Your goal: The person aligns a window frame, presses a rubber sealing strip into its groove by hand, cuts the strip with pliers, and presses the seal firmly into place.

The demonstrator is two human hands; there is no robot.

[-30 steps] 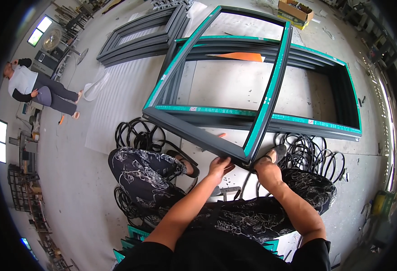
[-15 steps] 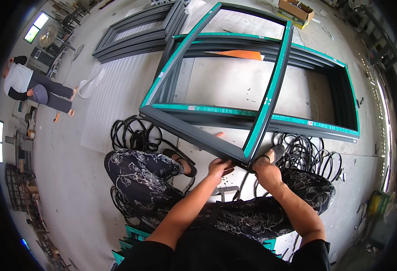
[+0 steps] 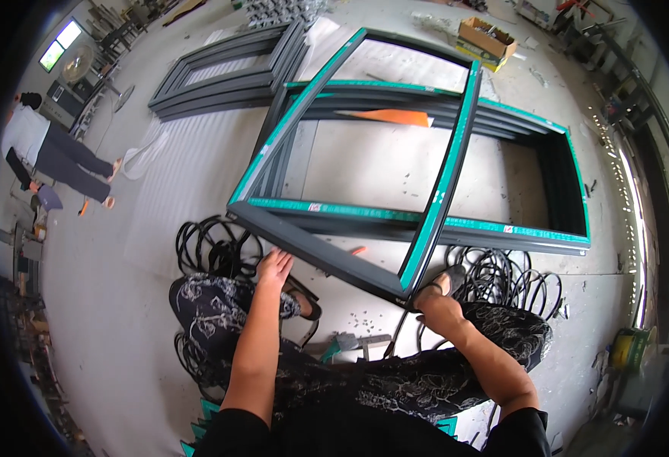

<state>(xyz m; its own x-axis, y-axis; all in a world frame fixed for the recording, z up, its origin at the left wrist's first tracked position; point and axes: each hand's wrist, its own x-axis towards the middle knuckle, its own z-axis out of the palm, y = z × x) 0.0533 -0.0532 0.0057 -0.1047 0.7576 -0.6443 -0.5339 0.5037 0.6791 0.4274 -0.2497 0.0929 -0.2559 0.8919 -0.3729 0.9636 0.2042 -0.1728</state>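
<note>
A dark grey window frame with green film strips (image 3: 315,242) lies tilted across other frames in front of me. My right hand (image 3: 441,312) is closed at its near right corner, its fingertips partly hidden. My left hand (image 3: 275,266) is at the frame's near bar, toward the left end, with fingers bent together; what they hold is hidden. A thin black strip (image 3: 397,332) hangs from the near corner beside my right hand. Coils of black strip lie by both feet, a left coil (image 3: 216,245) and a right coil (image 3: 502,278).
Green-filmed frames (image 3: 536,228) are stacked under the tilted one, with an orange piece (image 3: 395,116) on them. More grey frames (image 3: 220,103) lie at the far left. A cardboard box (image 3: 487,42) stands at the back. A person (image 3: 41,145) stands at the left.
My left hand has moved left along the near bar, away from the corner. My right hand stays at the corner. The person at the left has lowered the grey hat they hold.
</note>
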